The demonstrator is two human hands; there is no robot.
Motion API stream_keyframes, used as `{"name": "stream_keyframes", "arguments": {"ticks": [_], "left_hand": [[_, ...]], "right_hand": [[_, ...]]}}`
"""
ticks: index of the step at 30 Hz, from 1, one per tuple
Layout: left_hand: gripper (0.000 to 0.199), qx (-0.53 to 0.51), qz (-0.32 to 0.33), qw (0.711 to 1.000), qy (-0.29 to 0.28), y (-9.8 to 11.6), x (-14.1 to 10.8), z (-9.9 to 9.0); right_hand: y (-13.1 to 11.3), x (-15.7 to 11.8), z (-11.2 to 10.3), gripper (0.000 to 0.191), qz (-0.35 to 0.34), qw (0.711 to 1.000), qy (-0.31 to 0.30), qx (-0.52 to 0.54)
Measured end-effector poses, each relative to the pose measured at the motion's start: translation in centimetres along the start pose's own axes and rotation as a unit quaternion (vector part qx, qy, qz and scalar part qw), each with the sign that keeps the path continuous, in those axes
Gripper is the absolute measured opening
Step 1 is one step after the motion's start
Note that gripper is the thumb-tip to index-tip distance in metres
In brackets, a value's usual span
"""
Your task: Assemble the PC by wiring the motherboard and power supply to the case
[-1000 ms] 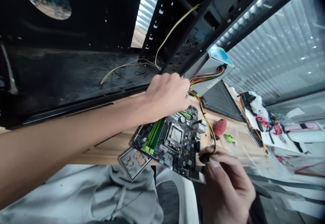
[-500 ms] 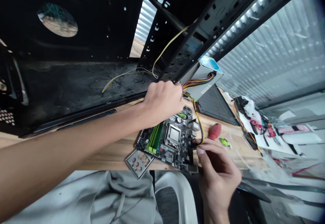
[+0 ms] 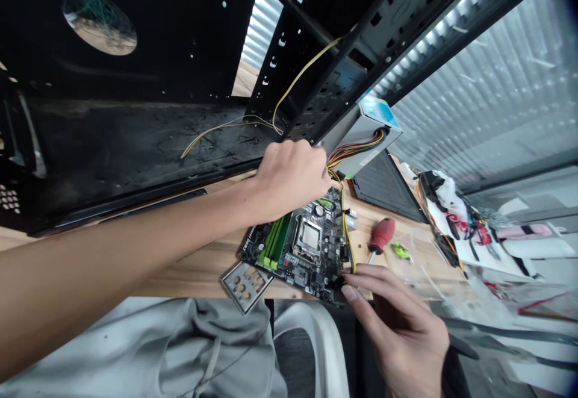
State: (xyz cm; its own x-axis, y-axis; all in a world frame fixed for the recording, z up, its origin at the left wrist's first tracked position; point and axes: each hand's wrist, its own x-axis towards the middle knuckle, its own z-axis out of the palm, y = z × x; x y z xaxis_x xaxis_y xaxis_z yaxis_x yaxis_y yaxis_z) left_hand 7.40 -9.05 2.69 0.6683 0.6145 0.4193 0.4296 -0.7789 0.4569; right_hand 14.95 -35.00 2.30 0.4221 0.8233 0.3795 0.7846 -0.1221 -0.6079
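Note:
A black motherboard (image 3: pixel 295 277) with green memory modules (image 3: pixel 274 242) and a processor in its socket (image 3: pixel 310 236) lies on the wooden table. My left hand (image 3: pixel 293 172) reaches across its far edge, fingers curled by the multicoloured power supply cables (image 3: pixel 354 150), which run into its far side; its fingertips are hidden. At the motherboard's near right corner, my right hand (image 3: pixel 397 317) pinches the end of a yellow-and-black power cable (image 3: pixel 347 235). The dark connector between the fingertips is partly covered. A metal I/O shield (image 3: pixel 246 286) sticks out from under the motherboard's near left corner.
A large black computer case (image 3: pixel 135 139) stands behind the motherboard, with a loose yellow wire inside. Beside it sits the power supply (image 3: pixel 372 127) near a black panel (image 3: pixel 386 187). A red screwdriver (image 3: pixel 382 235) and a small green item (image 3: pixel 400 250) lie at the right.
My right hand has moved nearer and slightly left, drawing the cable end to the motherboard's near corner and uncovering the screwdriver's shaft. My left hand has stayed almost in place.

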Motion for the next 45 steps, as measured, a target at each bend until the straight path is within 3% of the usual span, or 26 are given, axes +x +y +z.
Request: {"name": "stream_keyframes", "arguments": {"ticks": [5, 25, 33, 38, 45], "left_hand": [[0.035, -0.009, 0.000, 1.000, -0.009, 0.0, 0.0, -0.1], [0.031, -0.007, -0.004, 1.000, -0.003, 0.2, 0.0, 0.0], [0.032, -0.014, -0.004, 1.000, -0.007, 0.2, -0.1, 0.0], [0.032, -0.012, 0.005, 1.000, 0.010, 0.1, -0.1, 0.2], [0.031, -0.009, 0.007, 1.000, 0.008, 0.0, -0.2, 0.2]], "right_hand": [[0.1, -0.4, 0.3, 0.020, -0.013, 1.000, 0.022, -0.006], [0.4, -1.9, 0.9, 0.010, 0.127, 0.983, 0.046, 0.128], [0.4, -1.2, 0.2, 0.011, 0.167, 0.977, 0.010, 0.133], [-0.2, -1.0, -0.1, 0.010, 0.141, 0.986, 0.010, 0.092], [-1.2, 0.2, -0.3, 0.011, 0.079, 0.991, -0.077, 0.078]]}}
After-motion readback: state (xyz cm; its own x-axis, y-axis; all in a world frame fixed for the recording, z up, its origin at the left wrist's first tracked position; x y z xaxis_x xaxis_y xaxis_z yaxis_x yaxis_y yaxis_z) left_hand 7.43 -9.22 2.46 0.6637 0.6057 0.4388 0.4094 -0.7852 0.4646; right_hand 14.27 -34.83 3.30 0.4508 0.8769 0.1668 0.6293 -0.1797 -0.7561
